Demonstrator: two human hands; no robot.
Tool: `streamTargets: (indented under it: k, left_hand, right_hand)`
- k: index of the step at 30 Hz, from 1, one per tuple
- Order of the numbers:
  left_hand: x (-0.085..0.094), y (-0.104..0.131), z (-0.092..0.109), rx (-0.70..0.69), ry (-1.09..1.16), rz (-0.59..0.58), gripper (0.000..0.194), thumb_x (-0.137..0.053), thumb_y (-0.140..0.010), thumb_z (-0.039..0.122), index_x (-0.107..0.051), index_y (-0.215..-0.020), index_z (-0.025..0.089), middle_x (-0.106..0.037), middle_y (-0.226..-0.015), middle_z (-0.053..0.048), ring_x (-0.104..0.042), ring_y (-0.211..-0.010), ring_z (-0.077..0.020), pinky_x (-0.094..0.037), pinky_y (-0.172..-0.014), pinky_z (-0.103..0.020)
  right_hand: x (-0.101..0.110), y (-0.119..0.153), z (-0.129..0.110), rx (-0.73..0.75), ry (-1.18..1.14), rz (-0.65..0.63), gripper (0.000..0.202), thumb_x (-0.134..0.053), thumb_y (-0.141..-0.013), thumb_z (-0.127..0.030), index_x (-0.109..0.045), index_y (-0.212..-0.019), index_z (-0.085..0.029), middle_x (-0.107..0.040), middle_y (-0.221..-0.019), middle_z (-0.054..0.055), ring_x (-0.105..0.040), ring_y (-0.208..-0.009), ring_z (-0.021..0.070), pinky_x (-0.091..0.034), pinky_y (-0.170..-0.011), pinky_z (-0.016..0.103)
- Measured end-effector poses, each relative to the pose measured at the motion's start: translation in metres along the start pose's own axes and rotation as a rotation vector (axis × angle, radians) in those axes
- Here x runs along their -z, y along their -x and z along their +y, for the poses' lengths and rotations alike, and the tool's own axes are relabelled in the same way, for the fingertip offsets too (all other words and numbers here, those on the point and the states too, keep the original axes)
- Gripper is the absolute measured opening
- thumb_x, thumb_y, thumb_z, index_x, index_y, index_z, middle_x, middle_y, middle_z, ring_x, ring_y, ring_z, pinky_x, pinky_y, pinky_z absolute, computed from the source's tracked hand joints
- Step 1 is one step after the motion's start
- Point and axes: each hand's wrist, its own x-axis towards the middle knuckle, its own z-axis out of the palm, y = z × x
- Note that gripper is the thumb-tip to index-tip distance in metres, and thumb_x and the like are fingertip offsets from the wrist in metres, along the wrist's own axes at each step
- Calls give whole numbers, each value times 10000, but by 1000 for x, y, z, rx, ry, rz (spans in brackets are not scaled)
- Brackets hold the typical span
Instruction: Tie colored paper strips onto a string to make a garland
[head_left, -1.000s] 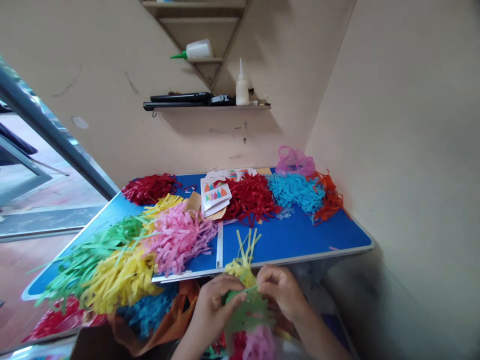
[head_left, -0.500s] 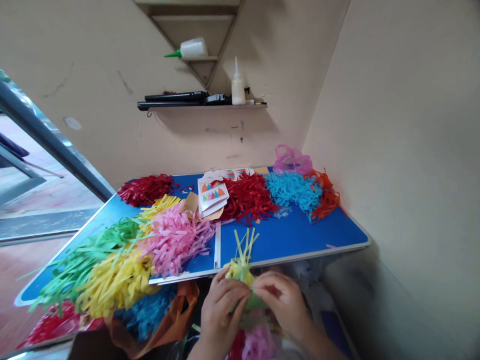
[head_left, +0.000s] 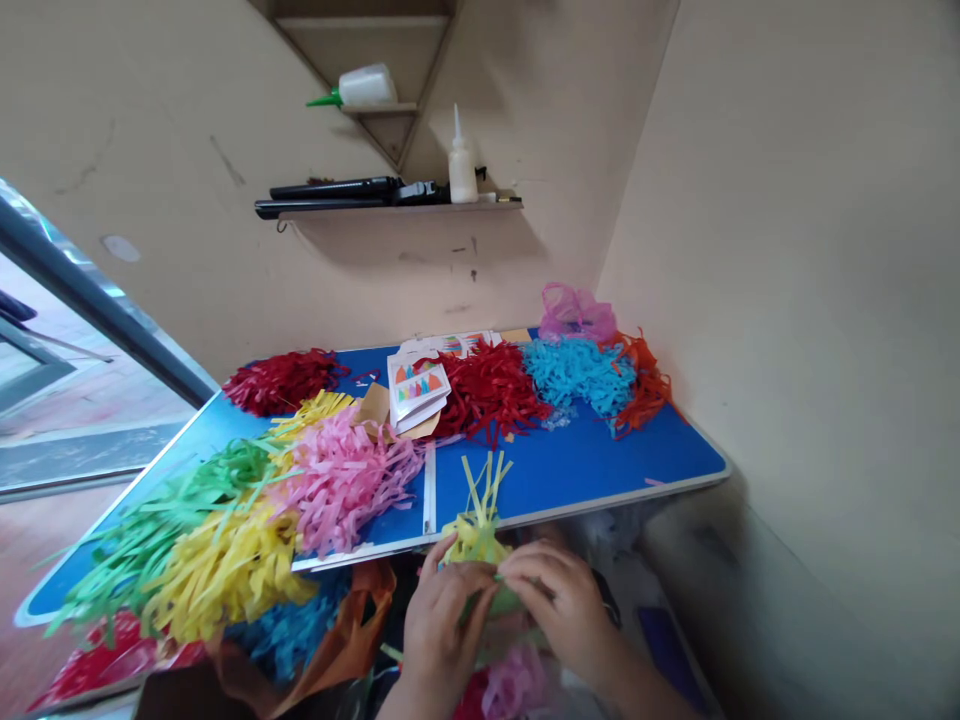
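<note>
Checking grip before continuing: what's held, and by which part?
Left hand and right hand pinch green paper near its upper edge; exact spot hidden.

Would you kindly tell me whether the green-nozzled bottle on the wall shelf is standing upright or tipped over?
Tipped over: the green-nozzled bottle lies on its side, its nozzle pointing sideways rather than up.

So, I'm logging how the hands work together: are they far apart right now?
No, the left hand and right hand have their fingertips close together at the green paper.
</note>
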Motion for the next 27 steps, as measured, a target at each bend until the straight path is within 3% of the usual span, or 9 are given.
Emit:
streamTargets:
  k: [8, 16, 19, 22, 24, 27]
  left_hand:
    - [3, -2, 4, -58, -39, 25, 244, -588, -829, 36, -628, -955, 241, -748, -885, 17, -710, -814, -141, -231, -1187, -494]
    - [-1, 1, 3, -48, -51, 19, 251, -600, -840, 53, -602, -1000, 246, -746, -863, 45, -707, -786, -120, -205, -1204, -407]
    - [-8, -2, 7, -16, -48, 15, 197, -601, -844, 81, -599, -952, 247, -742, -854, 48, -703, -789, -118, -272, -1170, -381]
    - [-11, -2, 3, 50, -19, 5, 114, -580, -851, 124, -594, -833, 236, -730, -785, 43, -698, -728, -124, -412, -1073, -370]
    - [-1, 3, -9, 147, -5, -5, 81, -599, -848, 209, -629, -777, 235, -743, -774, 21, -709, -736, -157, -505, -970, -361]
    - [31, 11, -37, 499, 24, 127, 210, -695, -764, 432, -707, -741, 224, -769, -800, -26, -723, -767, -229, -595, -705, -304]
  right_hand:
    - [0, -1, -3, 53, 70, 8, 153, -631, -873, -140, -725, -859, -260, -759, -814, 16, -699, -765, 188, -529, -756, 295]
    - [-3, 1, -1, 68, 130, 31, 154, -641, -846, -104, -696, -832, -248, -753, -800, 5, -701, -754, 180, -521, -749, 281]
    - [-6, 3, -4, 84, 135, 41, 152, -621, -856, -103, -683, -835, -240, -750, -799, 7, -696, -752, 172, -515, -747, 280]
    - [1, 2, 0, 112, 114, -1, 152, -586, -885, -125, -677, -829, -233, -741, -797, 9, -681, -752, 168, -501, -753, 293]
    - [17, 0, 12, 37, 102, -26, 129, -591, -887, -157, -684, -838, -232, -735, -823, 17, -673, -779, 175, -500, -758, 295]
    - [52, 5, 48, -230, 149, 2, 97, -607, -869, -212, -704, -867, -220, -720, -897, 44, -661, -860, 195, -502, -795, 298]
